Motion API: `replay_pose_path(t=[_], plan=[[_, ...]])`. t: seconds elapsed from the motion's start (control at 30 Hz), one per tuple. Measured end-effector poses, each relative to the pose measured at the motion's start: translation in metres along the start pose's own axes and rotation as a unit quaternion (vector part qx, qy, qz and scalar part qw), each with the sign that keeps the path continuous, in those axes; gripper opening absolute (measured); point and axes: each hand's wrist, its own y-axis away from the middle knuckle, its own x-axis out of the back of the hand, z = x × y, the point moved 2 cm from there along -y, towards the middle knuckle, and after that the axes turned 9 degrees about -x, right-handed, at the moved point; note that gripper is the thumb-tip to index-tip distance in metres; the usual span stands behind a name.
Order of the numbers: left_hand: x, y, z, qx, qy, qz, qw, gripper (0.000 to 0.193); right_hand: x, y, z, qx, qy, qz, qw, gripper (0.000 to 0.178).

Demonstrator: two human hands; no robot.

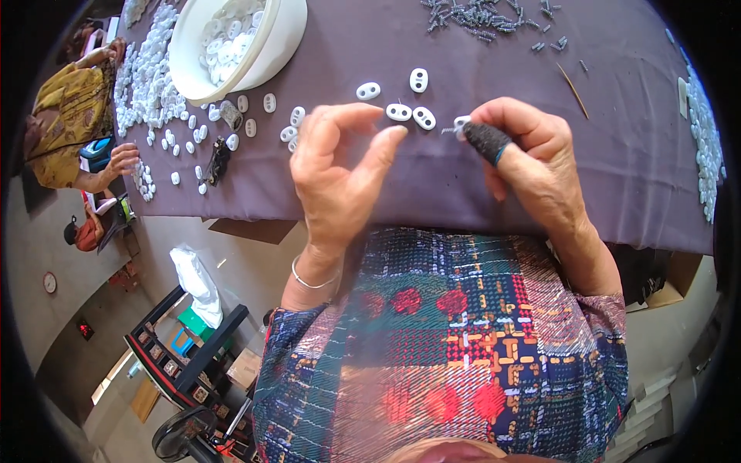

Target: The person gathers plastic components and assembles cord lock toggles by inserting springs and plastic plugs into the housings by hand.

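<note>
My right hand (532, 150), its thumb wrapped in a dark cover, pinches a small white two-hole cord lock piece (461, 122). A thin metal spring (448, 130) sticks out from that piece towards the left. My left hand (340, 162) is raised over the cloth with thumb and forefinger curved apart, and nothing shows between them. In the gap between my hands and just beyond lie several white oval cord locks (424, 118) with dark holes. More white cord locks (297, 117) lie beside my left hand, partly hidden by it.
A white tub (292, 46) of white parts stands at the far left, near a heap of white pieces (150, 77). Dark springs (482, 17) lie at the back, with a thin brown stick (573, 91) to their right. Pale pieces (702, 147) line the right edge. Another person's hand (123, 160) is at the left.
</note>
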Motion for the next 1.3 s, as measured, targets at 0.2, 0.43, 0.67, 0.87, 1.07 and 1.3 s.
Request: replay_pose_path(t=[0.2,0.43,0.67,0.87,1.07,1.3], plan=[[-0.016,-0.014,0.004,-0.172,-0.219,-0.072,0.958,0.027,0.004,-0.001,0.001,0.023,-0.008,0.025,0.999,0.011],[-0.025,-0.016,0.004,-0.214,-0.196,-0.096,0.952,0.026,0.004,0.002,0.002,0.046,0.007,0.011,0.999,0.011],[-0.029,-0.006,0.011,-0.121,-0.025,-0.049,0.991,0.023,0.006,0.004,0.002,0.042,-0.041,0.026,0.998,0.015],[-0.024,0.007,0.002,-0.208,-0.113,-0.068,0.969,0.022,0.005,0.005,0.002,0.044,-0.052,0.022,0.997,0.014],[-0.012,0.015,-0.001,-0.149,-0.140,-0.045,0.978,0.021,0.003,0.005,0.001,0.048,-0.030,0.026,0.998,0.012],[-0.010,0.020,-0.005,-0.117,-0.125,-0.037,0.984,0.021,0.001,0.004,0.003,0.024,-0.035,0.034,0.999,0.012]])
